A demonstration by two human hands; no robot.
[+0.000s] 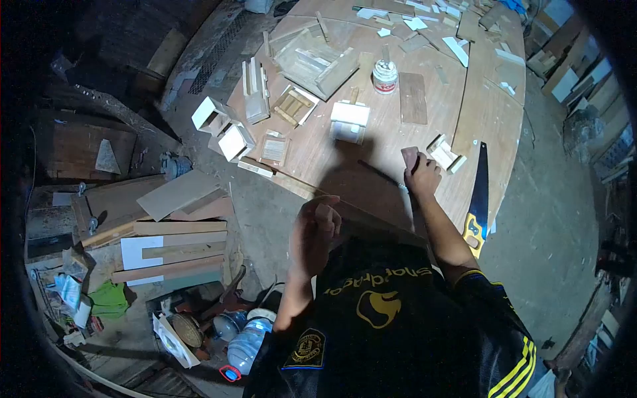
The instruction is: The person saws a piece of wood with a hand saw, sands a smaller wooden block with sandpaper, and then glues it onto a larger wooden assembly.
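Observation:
My right hand (pixel 424 180) is over the table's near edge, its fingers closed on a small flat brown piece (pixel 410 156). Just beyond its fingertips lies a small pale wooden frame-like part (pixel 446 154). My left hand (pixel 320 222) is raised in front of my body, short of the table edge, with its fingers curled in; whatever it may hold is hidden. Between the hands, a thin dark stick-like tool (pixel 379 174) rests on the tabletop. A handsaw (pixel 479 192) with a yellow handle lies to the right of my right hand, its handle at the edge.
On the wooden table (pixel 378 139) stand an open white tub (pixel 385 78), a brown board (pixel 413 98), a white-topped block (pixel 350 119) and a large wooden tray-like assembly (pixel 317 63). White box parts (pixel 222 126) sit at the left edge. Boards (pixel 174 252) and a water jug (pixel 249 345) are on the floor.

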